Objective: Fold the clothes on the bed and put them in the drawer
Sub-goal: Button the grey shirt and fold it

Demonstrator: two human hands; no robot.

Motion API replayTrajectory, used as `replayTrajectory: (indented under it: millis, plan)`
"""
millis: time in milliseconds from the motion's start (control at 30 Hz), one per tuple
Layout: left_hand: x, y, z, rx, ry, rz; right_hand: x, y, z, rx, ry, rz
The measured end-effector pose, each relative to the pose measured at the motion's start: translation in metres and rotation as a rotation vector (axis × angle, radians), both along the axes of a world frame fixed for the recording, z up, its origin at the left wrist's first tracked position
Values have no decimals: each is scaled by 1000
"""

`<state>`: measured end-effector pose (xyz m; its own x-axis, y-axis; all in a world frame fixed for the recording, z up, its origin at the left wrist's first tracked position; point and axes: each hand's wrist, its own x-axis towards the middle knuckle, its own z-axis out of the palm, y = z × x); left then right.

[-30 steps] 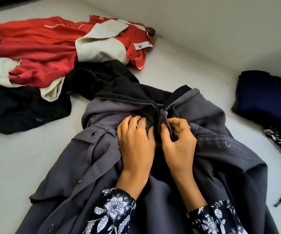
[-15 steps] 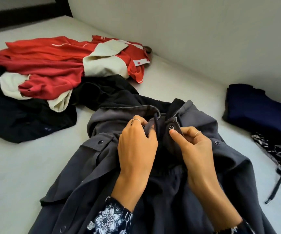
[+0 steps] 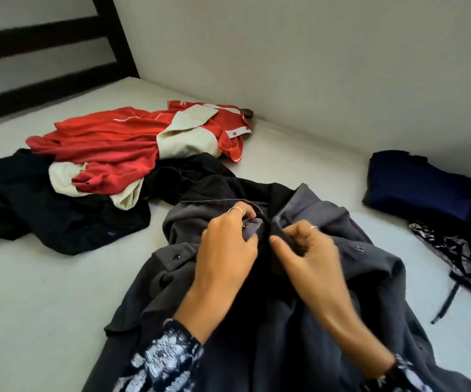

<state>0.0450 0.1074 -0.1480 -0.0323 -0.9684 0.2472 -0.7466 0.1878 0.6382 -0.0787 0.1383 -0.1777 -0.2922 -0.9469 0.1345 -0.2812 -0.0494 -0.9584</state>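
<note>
At frame centre the grey shirt is pinched at its collar by both hands, unfolded, with a red-and-black heap waiting upper left and navy clothes stacked right.

Left hand no longer flat on grey jacket: fingers now curled, pinching left front edge just below collar. Right hand lifted off cloth, thumb and fingers now pinching right front edge, wrist raised. Two front edges drawn closer together at neck; collar pulled up from bed, less dark lining showing. Camera tilted up: dark bed frame at far corner now in view.
</note>
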Motion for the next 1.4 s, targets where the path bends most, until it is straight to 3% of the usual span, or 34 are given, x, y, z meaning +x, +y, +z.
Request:
replayTrajectory:
  millis: [100, 267, 367, 433, 667, 1133, 1400]
  plan:
    - [-16, 16, -18, -2, 219, 56, 11, 9, -14, -29, -2, -30]
    - [-19, 30, -39, 114, 422, -25, 6, 9, -19, -19, -65, -37]
    - [-16, 32, -37, 270, 788, -89, 6, 7, -20, -29, -111, -18]
    - [-15, 27, -37, 278, 954, -56, 6, 5, -20, -10, -161, -5]
    - [-18, 18, -52, 88, 926, 32, 6, 9, -12, -92, -187, -96]
    - [-18, 21, -67, 69, 1048, 12, 14, 6, -35, -48, -126, -55]
    - [-20, 24, -78, 7, 959, 33, 14, 4, -43, -16, -203, -55]
